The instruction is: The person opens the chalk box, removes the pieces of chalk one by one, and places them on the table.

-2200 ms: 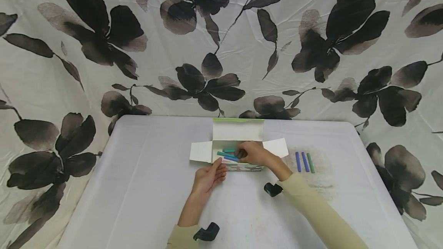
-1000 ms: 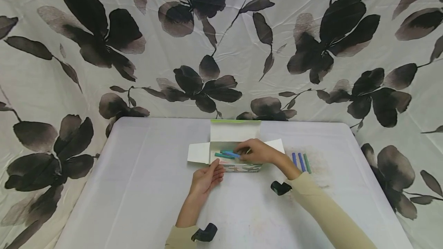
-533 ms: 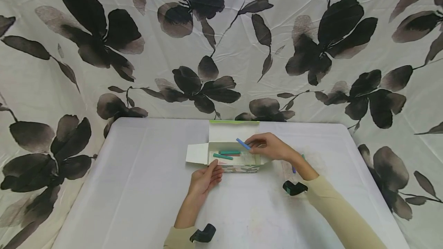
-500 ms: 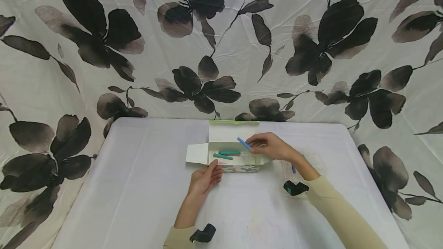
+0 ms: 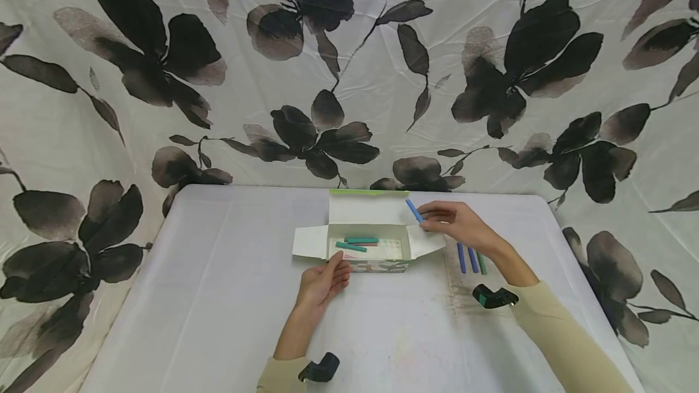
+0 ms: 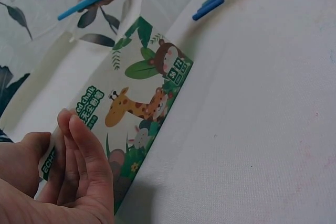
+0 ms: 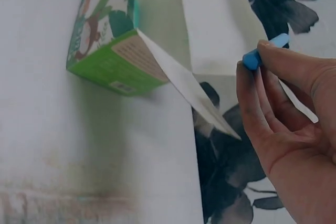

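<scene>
An open chalk box (image 5: 369, 248) (image 6: 139, 114) (image 7: 113, 51) printed with animals lies flat in the middle of the white table (image 5: 218, 296). Inside it lie two teal chalk sticks (image 5: 356, 242). My right hand (image 5: 455, 224) (image 7: 286, 114) pinches a blue chalk stick (image 5: 414, 210) (image 6: 81, 4) (image 7: 265, 50) above the box's right flap. My left hand (image 5: 323, 281) (image 6: 63, 177) rests against the box's near left corner, fingers straight. Three chalk sticks (image 5: 469, 258) (image 6: 211, 2), two blue and one green, lie side by side to the right of the box.
A patterned cloth (image 5: 349, 65) with dark flowers hangs behind and around the table. Smudged chalk marks (image 5: 464, 284) stain the table surface on the right. Black wrist camera mounts (image 5: 319, 369) (image 5: 493, 296) sit on both cream sleeves.
My right hand took a blue chalk stick out of the box and carried it up and to the right, past the right flap. The left hand has stayed at the box.
</scene>
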Available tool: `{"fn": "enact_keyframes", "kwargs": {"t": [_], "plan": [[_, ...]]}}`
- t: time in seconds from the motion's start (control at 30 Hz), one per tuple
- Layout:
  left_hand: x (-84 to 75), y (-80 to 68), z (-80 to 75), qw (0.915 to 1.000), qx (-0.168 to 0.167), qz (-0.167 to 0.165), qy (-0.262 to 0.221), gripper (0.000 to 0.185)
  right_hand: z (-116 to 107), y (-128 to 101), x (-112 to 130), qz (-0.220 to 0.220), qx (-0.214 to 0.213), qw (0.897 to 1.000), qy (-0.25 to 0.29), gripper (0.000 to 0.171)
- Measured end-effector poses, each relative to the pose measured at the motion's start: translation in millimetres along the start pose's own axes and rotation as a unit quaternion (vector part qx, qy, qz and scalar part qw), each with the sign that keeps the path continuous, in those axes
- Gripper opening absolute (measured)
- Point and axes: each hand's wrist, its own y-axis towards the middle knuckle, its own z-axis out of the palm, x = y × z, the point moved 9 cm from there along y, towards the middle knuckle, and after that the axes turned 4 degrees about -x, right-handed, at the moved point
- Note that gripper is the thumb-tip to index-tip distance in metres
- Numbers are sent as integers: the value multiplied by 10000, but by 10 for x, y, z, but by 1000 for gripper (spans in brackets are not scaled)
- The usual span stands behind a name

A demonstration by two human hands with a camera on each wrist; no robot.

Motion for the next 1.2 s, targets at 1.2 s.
{"fn": "enact_keyframes", "kwargs": {"t": [1.2], "plan": [[47, 29, -49, 9999, 7, 22, 112, 48, -719, -942, -1172, 1302, -1561, 9791, 95, 65]]}}
